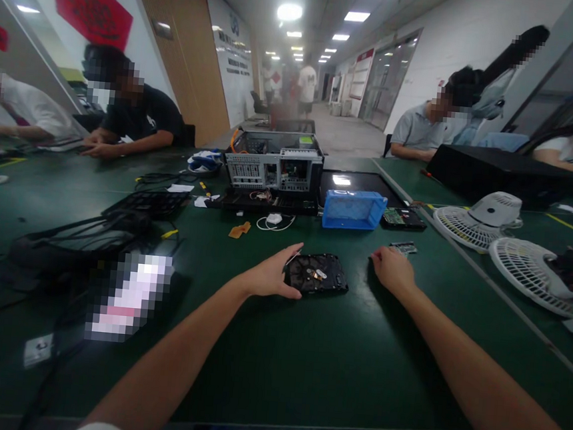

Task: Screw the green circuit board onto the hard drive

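Observation:
A black rectangular device casing [328, 283] lies on the green table [295, 349], with small metallic parts on its top. My left hand [272, 272] grips its left end, thumb at the near edge and fingers at the far edge. To the right of the casing, and apart from it, my right hand [392, 268] rests at the table with its fingers curled together; whatever they hold, if anything, is too small to make out. Just behind the right hand lies a small grey metallic piece [405, 247].
Beyond the hands stand an opened computer case [275, 167], a blue plastic bin [354, 211] and a circuit board [402, 218]. White fan parts [537, 274] lie right. A lit phone [131, 298] and black straps [78, 243] lie left. Several people sit around.

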`<state>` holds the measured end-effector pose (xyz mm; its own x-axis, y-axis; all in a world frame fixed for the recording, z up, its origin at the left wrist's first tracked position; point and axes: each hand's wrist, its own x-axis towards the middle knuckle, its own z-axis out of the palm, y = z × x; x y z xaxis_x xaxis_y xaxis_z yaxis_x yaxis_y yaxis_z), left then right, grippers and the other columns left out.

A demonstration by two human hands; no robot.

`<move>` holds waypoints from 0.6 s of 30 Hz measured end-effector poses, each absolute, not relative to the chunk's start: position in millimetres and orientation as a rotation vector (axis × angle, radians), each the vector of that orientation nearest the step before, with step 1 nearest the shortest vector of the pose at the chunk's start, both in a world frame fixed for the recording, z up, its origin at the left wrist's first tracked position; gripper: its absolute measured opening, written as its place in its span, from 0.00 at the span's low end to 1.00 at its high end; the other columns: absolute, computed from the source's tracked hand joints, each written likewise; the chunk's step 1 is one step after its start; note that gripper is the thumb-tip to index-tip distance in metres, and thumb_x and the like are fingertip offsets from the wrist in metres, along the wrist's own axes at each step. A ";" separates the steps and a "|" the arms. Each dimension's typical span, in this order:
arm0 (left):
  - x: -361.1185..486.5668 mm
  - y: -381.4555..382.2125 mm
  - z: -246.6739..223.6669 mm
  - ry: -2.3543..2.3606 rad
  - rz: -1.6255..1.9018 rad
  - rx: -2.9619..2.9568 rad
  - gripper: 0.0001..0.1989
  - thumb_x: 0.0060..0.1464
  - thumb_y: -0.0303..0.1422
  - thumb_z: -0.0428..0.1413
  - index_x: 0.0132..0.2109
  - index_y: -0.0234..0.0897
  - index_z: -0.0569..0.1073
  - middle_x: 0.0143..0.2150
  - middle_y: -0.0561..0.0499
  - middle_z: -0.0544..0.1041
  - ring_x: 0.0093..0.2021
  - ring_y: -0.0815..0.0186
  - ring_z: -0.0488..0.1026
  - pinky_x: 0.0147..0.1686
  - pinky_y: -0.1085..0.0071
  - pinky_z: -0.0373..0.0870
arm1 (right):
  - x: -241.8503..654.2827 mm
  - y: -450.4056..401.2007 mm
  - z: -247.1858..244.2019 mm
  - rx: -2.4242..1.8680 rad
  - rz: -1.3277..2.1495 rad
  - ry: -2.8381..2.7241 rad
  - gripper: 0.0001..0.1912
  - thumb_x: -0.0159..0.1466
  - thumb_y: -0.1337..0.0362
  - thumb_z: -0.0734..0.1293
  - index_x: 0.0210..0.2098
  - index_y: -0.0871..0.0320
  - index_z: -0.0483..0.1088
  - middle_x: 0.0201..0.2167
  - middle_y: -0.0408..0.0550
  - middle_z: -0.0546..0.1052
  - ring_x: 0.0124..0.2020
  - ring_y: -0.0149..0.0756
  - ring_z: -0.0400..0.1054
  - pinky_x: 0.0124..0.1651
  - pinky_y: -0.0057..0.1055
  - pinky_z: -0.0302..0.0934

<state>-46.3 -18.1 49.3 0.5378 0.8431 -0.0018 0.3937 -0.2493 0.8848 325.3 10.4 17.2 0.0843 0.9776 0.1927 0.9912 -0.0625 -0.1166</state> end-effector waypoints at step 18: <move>-35.9 9.7 6.8 1.143 0.957 1.185 0.18 0.66 0.41 0.57 0.55 0.35 0.71 0.47 0.43 0.80 0.18 0.77 0.65 0.14 0.78 0.59 | 445.7 20.8 -4.5 -2.274 -0.121 -1.421 0.17 0.68 0.59 0.61 0.49 0.57 0.76 0.45 0.58 0.80 0.46 0.49 0.74 0.50 0.41 0.64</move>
